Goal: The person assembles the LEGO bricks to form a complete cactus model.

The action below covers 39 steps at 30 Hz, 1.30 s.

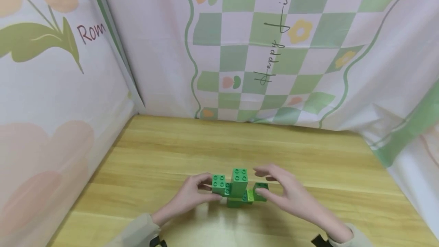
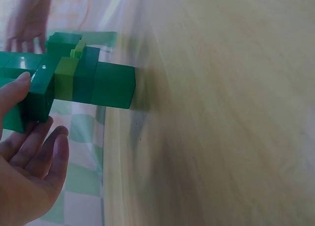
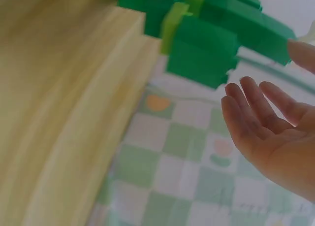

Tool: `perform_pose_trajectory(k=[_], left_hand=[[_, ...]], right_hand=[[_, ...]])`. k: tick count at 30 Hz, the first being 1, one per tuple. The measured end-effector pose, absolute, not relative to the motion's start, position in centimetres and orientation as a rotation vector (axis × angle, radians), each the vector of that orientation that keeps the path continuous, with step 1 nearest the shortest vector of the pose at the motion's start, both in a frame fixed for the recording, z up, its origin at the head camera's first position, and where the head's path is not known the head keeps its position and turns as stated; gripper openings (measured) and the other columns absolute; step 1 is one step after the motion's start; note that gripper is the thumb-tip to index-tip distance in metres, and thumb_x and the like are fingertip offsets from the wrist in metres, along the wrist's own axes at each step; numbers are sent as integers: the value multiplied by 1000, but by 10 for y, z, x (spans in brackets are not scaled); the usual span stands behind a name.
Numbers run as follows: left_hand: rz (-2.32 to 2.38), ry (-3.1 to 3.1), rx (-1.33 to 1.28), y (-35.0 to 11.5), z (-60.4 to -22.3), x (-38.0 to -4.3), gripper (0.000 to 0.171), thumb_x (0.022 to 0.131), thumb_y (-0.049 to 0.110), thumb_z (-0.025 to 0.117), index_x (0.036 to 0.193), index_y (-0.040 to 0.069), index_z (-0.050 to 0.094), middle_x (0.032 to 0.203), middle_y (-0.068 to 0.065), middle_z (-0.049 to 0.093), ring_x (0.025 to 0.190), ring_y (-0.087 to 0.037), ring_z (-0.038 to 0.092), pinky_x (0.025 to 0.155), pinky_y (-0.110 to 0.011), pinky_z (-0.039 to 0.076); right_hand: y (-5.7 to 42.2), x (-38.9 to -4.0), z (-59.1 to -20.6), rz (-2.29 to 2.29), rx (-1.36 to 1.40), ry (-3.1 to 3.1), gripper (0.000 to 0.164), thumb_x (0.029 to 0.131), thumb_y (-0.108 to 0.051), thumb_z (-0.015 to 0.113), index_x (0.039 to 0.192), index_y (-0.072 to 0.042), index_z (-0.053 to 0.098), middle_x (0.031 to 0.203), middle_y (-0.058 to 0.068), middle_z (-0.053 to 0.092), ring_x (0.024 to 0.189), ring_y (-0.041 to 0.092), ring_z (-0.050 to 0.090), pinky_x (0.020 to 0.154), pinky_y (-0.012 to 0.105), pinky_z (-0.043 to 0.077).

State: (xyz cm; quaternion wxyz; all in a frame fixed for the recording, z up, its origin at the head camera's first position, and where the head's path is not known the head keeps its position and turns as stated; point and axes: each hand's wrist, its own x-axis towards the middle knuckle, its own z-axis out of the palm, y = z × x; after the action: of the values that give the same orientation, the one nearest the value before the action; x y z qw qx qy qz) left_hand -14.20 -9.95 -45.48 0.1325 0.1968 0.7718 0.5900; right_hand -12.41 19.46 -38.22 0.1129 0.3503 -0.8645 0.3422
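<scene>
A green toy brick model (image 1: 239, 186) stands upright at the front of the table, its base right at the wood. It has a tall studded middle column, a raised side arm on each side and a lime green brick (image 2: 65, 78) low in the stack. My left hand (image 1: 193, 193) grips the left arm's brick (image 1: 218, 183), thumb on the near side and fingers behind. Around the right arm's dark green brick (image 3: 202, 51) curves my right hand (image 1: 286, 190), fingers loosely bent and spread. A gap shows between its fingertips and that brick in the right wrist view.
The wood-grain table (image 1: 164, 136) ends at a hanging cloth (image 1: 236, 56) with green checks and lettering at the back. Another printed cloth (image 1: 51, 98) borders the left side, and more cloth hangs at the right.
</scene>
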Motion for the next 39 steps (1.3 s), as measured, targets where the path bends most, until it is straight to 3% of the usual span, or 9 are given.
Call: perform_pose_trajectory(k=[7,19,27,34,39], left_hand=[[1701,2297,546,-105,-450,-141,45,78,24,83,118,11,67,118,-8,71,103,-16,68,94,-29,58],[1745,2328,574,-110,-447,-143,44,80,25,82,119,12,66,120,-7,71,110,-19,66,97,-35,58],[1742,2329,561,-108,-445,-143,43,80,23,81,119,13,66,118,-7,71,110,-20,66,96,-39,58],[1709,2292,580,-105,-448,-144,46,80,19,82,121,10,65,120,-11,70,108,-24,66,95,-28,57],[1704,2281,563,-103,-450,-144,44,79,18,82,119,10,66,119,-12,69,103,-22,67,95,-37,58]], right_hand=[[220,-117,-403,979,997,-2594,47,82,-12,78,125,-6,60,117,7,69,102,12,67,81,30,62],[222,-120,-420,1203,976,-2565,41,82,-1,76,120,-1,61,111,12,70,100,1,66,78,33,63],[222,-121,-422,1289,952,-2580,38,84,-4,75,119,-3,62,110,12,70,100,0,66,79,31,63],[223,-121,-424,1330,923,-2596,37,85,-6,75,119,-6,62,110,10,70,100,-1,65,80,31,63],[223,-121,-424,1330,912,-2605,37,85,-7,75,119,-7,63,111,10,70,100,-1,65,80,32,63]])
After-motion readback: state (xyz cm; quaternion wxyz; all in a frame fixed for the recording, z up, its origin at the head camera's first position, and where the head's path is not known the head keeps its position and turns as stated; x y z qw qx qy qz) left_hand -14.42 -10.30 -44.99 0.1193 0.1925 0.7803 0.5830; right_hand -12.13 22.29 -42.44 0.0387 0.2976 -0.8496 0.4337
